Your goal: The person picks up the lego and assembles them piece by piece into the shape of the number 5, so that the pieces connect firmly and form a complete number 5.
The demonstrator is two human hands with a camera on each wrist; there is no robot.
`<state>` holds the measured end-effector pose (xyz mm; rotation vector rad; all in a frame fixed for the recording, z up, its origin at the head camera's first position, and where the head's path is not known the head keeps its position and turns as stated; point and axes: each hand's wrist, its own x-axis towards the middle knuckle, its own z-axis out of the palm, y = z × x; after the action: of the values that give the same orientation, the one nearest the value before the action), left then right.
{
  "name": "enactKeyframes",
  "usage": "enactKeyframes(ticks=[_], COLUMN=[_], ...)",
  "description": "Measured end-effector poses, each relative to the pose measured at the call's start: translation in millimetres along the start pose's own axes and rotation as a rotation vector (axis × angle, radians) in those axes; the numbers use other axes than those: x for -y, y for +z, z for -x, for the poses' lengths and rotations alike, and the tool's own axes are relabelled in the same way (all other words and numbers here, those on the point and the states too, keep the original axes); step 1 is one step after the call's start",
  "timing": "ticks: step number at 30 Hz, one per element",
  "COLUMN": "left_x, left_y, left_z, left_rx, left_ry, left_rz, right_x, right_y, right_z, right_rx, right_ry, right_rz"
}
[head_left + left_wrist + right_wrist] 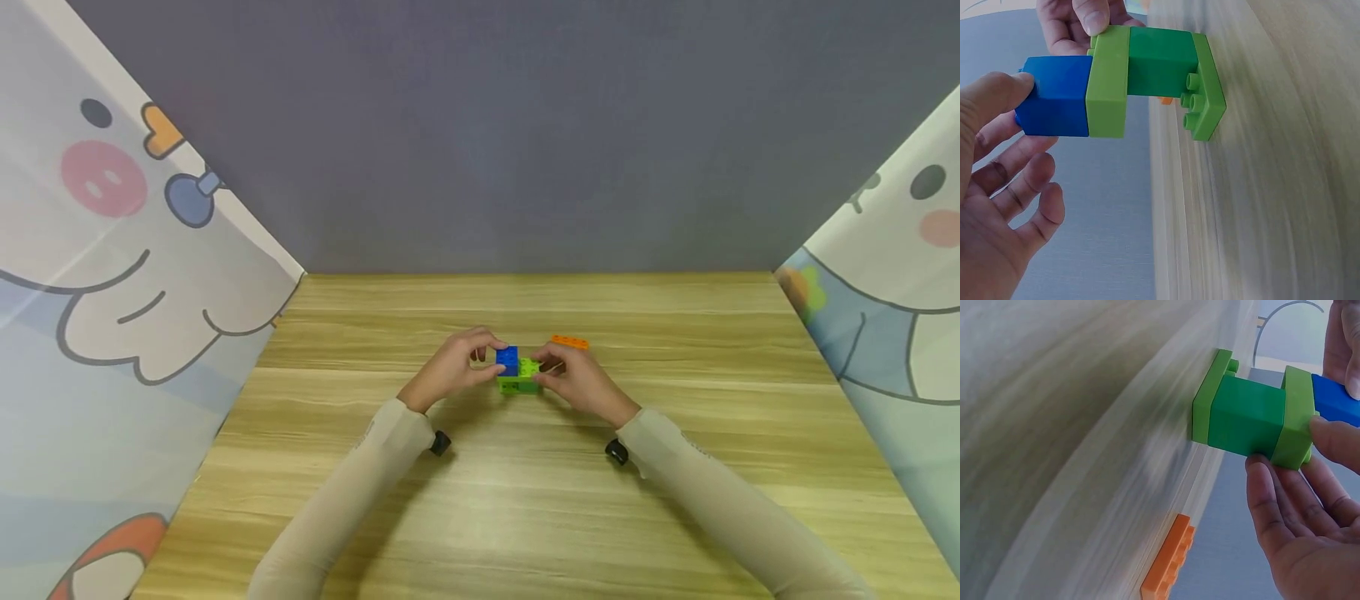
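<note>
A small stack of toy building bricks stands on the table. At its bottom lies a light green plate (1211, 94), with a dark green brick (1161, 61) on one part of it. Across the dark green brick sits a light green upper plate (1107, 94). A blue brick (1057, 95) rests on the left part of that upper plate. My left hand (461, 365) pinches the blue brick between thumb and fingers. My right hand (576, 379) grips the right end of the upper plate, thumb and fingers on its sides, as the right wrist view shows.
An orange studded brick (570, 342) lies on the table (517, 492) just beyond my right hand. A grey wall (525, 133) rises behind the table, and printed panels with cartoon figures stand at left and right.
</note>
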<state>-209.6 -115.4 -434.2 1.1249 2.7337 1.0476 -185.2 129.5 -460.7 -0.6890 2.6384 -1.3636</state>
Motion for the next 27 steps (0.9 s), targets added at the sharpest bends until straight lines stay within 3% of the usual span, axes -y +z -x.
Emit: enactKeyframes(ticks=[10, 15, 27], left_x=[0.4, 0.2, 2.3], left_y=[-2.6, -2.3, 0.2], left_z=[2.2, 1.6, 6.2], left_rx=[0.031, 0.016, 0.015], left_ry=[-0.015, -0.002, -0.045], left_rz=[-0.054, -0.034, 0.025], right_x=[0.7, 1.1, 1.2], right_y=[1.3, 0.8, 2.0], right_z=[-0.5, -0.3, 0.1], right_rx=[0.01, 0.002, 0.01], right_ry=[0.023, 0.029, 0.016], right_rz=[-0.023, -0.025, -0.023])
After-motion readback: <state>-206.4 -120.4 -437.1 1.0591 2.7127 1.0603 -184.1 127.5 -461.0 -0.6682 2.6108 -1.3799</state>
